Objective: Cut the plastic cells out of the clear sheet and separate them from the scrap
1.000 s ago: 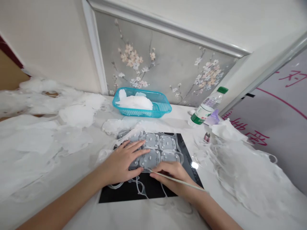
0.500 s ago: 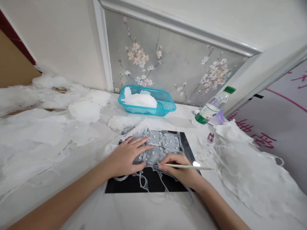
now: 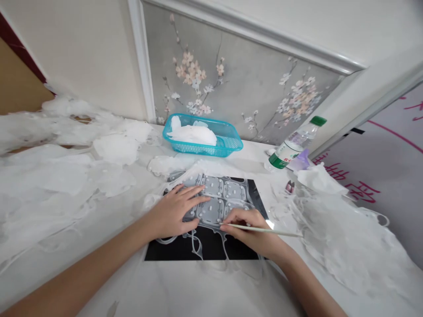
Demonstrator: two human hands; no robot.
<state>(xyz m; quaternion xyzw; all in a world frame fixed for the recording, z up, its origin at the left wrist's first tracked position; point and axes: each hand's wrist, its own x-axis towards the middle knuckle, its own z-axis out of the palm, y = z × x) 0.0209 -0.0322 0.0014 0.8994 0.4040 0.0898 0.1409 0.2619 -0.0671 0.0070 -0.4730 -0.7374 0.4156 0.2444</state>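
Grips a slim, pale stick [image 3: 264, 229] in the right hand [image 3: 249, 229], lower right of frame centre; points its tip left, with long axis almost level, dipping slightly rightward. Rests the left hand [image 3: 178, 209], with spread fingers, on the translucent, knobbed, rounded-square panels [image 3: 211, 210] above a flat black board [image 3: 211, 247], lower centre.

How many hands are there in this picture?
2: the left hand lies spread on the grey panels; the right hand holds a thin pale stick. No others show.
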